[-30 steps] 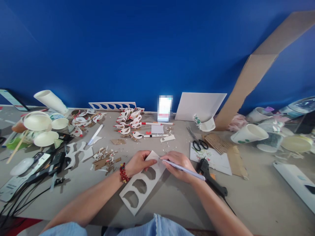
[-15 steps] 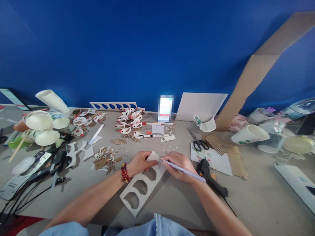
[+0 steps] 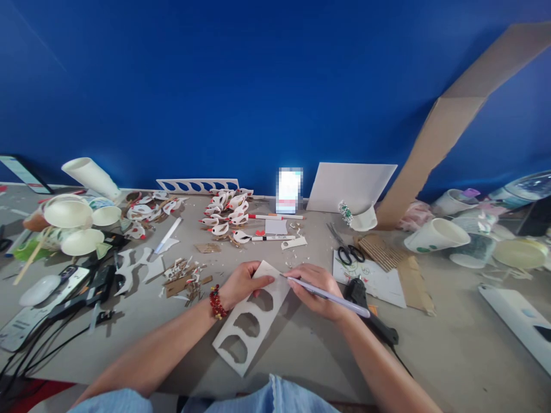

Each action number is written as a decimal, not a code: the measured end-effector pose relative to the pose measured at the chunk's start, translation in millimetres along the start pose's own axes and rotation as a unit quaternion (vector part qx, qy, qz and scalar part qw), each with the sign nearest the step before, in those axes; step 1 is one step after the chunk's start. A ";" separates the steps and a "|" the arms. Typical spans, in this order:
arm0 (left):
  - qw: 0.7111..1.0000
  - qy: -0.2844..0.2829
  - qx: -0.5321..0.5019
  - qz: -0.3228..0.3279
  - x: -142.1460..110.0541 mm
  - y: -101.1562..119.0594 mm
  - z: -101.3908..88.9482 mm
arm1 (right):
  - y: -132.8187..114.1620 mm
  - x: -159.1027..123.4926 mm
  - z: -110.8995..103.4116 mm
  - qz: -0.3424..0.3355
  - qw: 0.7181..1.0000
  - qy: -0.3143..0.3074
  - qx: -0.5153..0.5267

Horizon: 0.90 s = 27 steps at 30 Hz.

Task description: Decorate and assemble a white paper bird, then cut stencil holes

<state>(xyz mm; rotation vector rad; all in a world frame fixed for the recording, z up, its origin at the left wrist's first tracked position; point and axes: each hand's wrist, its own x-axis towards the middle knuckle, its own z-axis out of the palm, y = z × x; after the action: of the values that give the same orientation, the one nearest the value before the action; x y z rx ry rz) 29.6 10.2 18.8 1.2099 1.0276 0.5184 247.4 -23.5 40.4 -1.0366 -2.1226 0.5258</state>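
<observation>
A white foam strip (image 3: 252,321) with three cut-out holes lies slanted on the grey table in front of me. My left hand (image 3: 243,284), with a red bead bracelet at the wrist, grips the strip's upper end with fingers curled over it. My right hand (image 3: 316,287) is closed on a thin light-coloured pen-like tool (image 3: 329,295), whose tip touches the strip's upper right edge. Beyond my hands sits a cluster of small white paper birds (image 3: 226,212) with red beaks.
A black glue gun (image 3: 370,312) lies just right of my right hand, scissors (image 3: 346,246) and corrugated cardboard (image 3: 381,249) behind it. Paper cups (image 3: 75,221), black cables and a phone crowd the left. Markers (image 3: 271,236), a white board (image 3: 350,186) and cups (image 3: 434,235) stand farther back.
The tool in my right hand has shifted slightly right and tilted lower along the strip's edge. The strip turned a little under my left hand.
</observation>
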 end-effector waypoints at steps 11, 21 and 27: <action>1.000 -0.003 0.005 0.004 0.4 -1.2 -1.8 | -1.1 0.3 -1.7 0.002 1.000 0.001 -0.005; 1.000 -0.005 0.006 0.006 -0.2 -0.2 -1.0 | 2.5 -0.3 0.1 -0.004 1.000 -0.014 -0.010; 1.000 -0.003 0.024 0.011 -0.1 0.3 -1.0 | 2.2 -0.3 2.9 -0.009 0.999 -0.026 -0.019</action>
<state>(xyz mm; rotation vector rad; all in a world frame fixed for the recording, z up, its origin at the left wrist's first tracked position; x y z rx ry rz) 28.8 10.7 19.1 1.2668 1.0264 0.5094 246.6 -22.6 37.0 -1.0349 -2.1936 0.5097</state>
